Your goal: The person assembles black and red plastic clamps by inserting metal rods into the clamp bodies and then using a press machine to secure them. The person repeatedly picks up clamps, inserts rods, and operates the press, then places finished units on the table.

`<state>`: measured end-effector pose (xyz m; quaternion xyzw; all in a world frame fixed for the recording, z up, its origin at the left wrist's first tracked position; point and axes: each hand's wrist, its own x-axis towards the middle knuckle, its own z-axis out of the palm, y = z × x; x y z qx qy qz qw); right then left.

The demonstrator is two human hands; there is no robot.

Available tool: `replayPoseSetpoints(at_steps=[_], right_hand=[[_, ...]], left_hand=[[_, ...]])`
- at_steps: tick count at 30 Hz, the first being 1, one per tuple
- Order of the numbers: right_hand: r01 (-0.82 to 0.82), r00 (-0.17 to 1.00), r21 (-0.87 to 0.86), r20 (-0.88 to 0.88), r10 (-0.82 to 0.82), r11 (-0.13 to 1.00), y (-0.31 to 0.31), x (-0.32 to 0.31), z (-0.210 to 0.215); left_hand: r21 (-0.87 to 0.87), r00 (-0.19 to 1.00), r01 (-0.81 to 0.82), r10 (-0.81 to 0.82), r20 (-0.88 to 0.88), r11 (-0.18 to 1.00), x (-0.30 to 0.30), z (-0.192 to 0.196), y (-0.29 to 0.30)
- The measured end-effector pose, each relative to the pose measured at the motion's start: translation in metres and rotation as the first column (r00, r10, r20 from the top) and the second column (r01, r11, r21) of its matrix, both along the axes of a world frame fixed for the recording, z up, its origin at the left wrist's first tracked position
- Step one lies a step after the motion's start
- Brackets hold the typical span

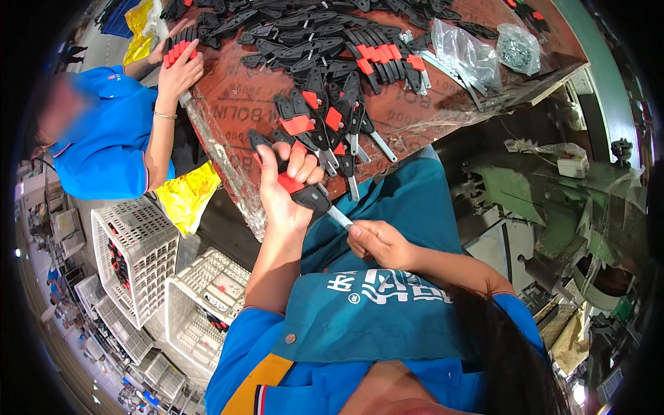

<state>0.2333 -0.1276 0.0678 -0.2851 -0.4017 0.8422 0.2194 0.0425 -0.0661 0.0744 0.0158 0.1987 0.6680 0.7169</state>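
My left hand [285, 197] is wrapped round a black-and-red plastic handle [311, 198], thumb up along its side. A flat metal bar [339, 216] runs out of that handle toward me. My right hand [379, 242] pinches the bar's free end between thumb and fingers. Just beyond my hands, at the table's near edge, lies a heap of similar black-and-red handles with metal bars [325, 117]. Behind it is a row of black pieces with red parts [379, 55], and a large pile of black plastic handle parts [297, 45].
A clear bag of small metal parts [518, 50], another clear bag [465, 54] and loose metal strips [453, 77] lie on the reddish table [232, 104]. At left, a co-worker [111, 131] holds black-and-red pieces. White crates [149, 252] stand lower left; green machinery [546, 197] is at right.
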Motion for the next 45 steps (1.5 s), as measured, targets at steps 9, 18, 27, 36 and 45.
replayPoseSetpoints(at_steps=[9, 18, 27, 36, 45], right_hand=[[0.05, 0.984, -0.102, -0.167, -0.067, 0.994, -0.001, 0.029, 0.006], [0.062, 0.984, -0.072, -0.162, -0.073, 0.996, 0.005, 0.02, 0.013], [-0.117, 0.913, 0.406, 0.403, -0.063, 0.906, 0.014, 0.026, 0.005], [-0.031, 0.921, 0.446, 0.361, -0.148, 0.895, 0.009, 0.013, 0.01], [-0.056, 0.939, 0.277, 0.342, -0.043, 0.959, 0.007, 0.007, -0.002]], left_hand=[[0.137, 0.937, 0.223, -0.173, -0.304, 0.965, 0.001, -0.006, -0.025], [0.16, 0.953, 0.264, -0.232, -0.195, 0.951, 0.01, -0.02, -0.028], [-0.262, 0.806, 0.127, -0.253, -0.535, 0.957, -0.006, -0.014, -0.003], [-0.243, 0.793, 0.171, -0.28, -0.541, 0.955, 0.006, -0.009, -0.001], [-0.303, 0.759, 0.168, -0.319, -0.567, 0.938, -0.015, -0.024, -0.003]])
